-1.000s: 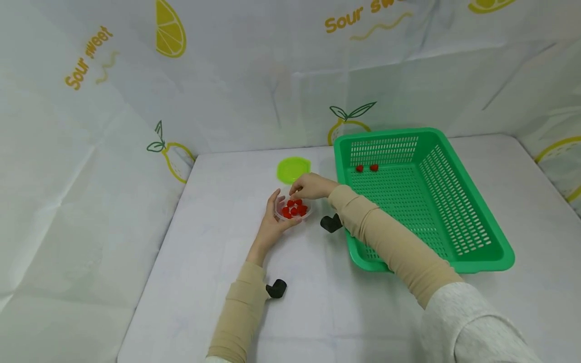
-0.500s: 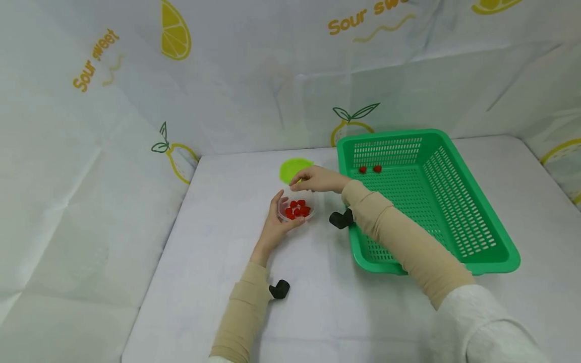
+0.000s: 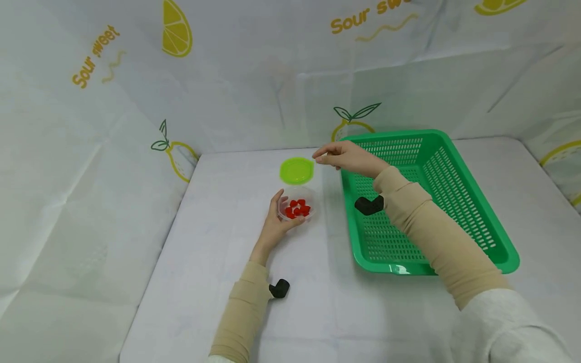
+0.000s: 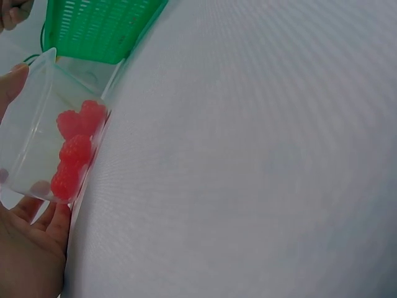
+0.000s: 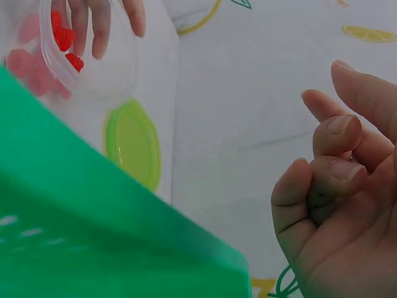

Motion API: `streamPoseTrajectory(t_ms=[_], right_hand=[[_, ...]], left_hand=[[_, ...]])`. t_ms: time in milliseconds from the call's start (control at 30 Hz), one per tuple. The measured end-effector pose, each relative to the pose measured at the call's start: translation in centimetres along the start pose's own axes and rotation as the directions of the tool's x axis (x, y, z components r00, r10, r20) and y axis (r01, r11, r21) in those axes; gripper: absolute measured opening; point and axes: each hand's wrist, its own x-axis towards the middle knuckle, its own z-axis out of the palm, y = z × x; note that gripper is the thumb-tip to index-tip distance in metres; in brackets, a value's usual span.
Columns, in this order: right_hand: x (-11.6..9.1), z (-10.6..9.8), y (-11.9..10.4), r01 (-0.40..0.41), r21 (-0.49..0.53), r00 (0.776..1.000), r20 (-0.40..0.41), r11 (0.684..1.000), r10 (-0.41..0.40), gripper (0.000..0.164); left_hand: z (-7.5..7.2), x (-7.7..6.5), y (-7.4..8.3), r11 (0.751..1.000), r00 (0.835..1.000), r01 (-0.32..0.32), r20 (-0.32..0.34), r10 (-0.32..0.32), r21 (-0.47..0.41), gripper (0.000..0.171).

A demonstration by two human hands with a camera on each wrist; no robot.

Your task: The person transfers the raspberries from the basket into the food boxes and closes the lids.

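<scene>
A small clear plastic tub (image 4: 30, 158) stands on the white-covered table, with several red raspberries (image 4: 76, 149) in its bottom. My left hand (image 3: 274, 225) grips it from the left, thumb on the near side and fingers around the far side. Raised at the far left corner of the green basket (image 3: 404, 268), my right hand (image 3: 349, 157) has loosely bent fingers and nothing between them, as the right wrist view also shows. Behind the tub lies a lime-green lid (image 3: 296, 171), flat on the table and apart from both hands.
The large basket takes up the right part of the table, its slotted walls rising above the cloth. My right forearm (image 3: 436, 227) crosses over it and hides part of its inside. A lemon-printed white sheet (image 3: 254, 91) hangs behind the table.
My right hand has moved from over the tub back and to the right, to the basket's corner, covering two red berries seen there before. My left hand has kept its grip on the tub.
</scene>
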Motion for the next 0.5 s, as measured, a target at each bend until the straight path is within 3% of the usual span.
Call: streamPoseTrajectory(t_ms=[233, 500], right_hand=[[-0.9, -1.9, 3.1, -0.047, 0.098, 0.984, -0.168, 0.994, 0.063, 0.044], [-1.4, -2.7, 7.5, -0.087, 0.141, 0.955, -0.269, 0.986, 0.123, 0.051]], left_hand=[[0.0, -0.1, 0.1, 1.000, 1.000, 0.003, -0.004, -0.003, 0.011, 0.091], [0.0, -0.1, 0.1, 1.000, 1.000, 0.005, -0.011, -0.005, 0.014, 0.090]])
